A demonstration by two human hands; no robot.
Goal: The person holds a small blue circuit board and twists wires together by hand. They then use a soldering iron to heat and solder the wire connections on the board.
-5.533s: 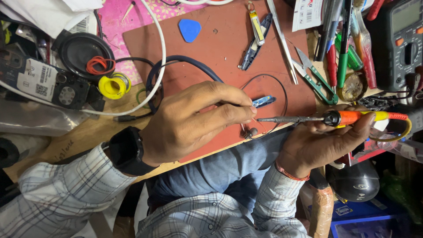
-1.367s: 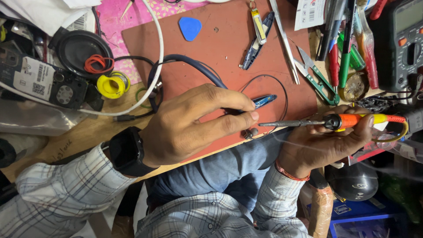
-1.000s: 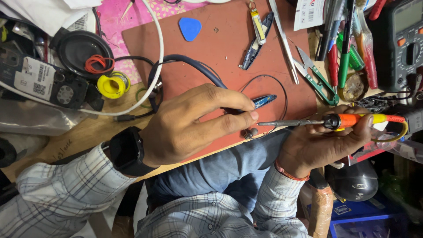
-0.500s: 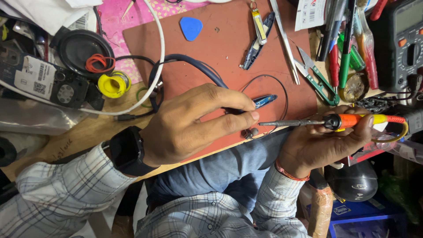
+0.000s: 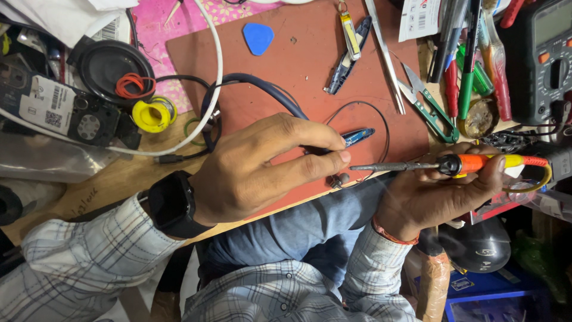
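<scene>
Holding a soldering iron (image 5: 453, 164) in the right hand (image 5: 438, 194), fingers wrapped around the orange handle, with the metal tip pointing left toward the left hand's fingertips. The left hand (image 5: 262, 167) is closed down on something small near the front edge of the reddish-brown work mat (image 5: 286, 77). Looks like it's pinching a thin black wire (image 5: 381, 116) and a little blue-tipped part (image 5: 356, 136) that pokes out past the index finger, but honestly the fingers cover most of it, so I can't say exactly what's in the grip. A couple of small round grey bits (image 5: 339, 179) sit right under the thumb, at the mat's edge, just beside the iron's tip. There's a black smartwatch (image 5: 173, 206) on the left wrist.

Around it all the bench is pretty packed. A blue guitar-pick-style pry tool (image 5: 258, 37) lies at the top of the mat, well apart from the hands. Tweezers (image 5: 386, 56) and green-handled snips (image 5: 429, 104) are over to the right, near a multimeter (image 5: 545, 56) at the far right corner. A yellow spool (image 5: 152, 114) and a round black speaker (image 5: 113, 68) sit off to the left, with a white cable (image 5: 215, 71) curving across the mat's left edge.
</scene>
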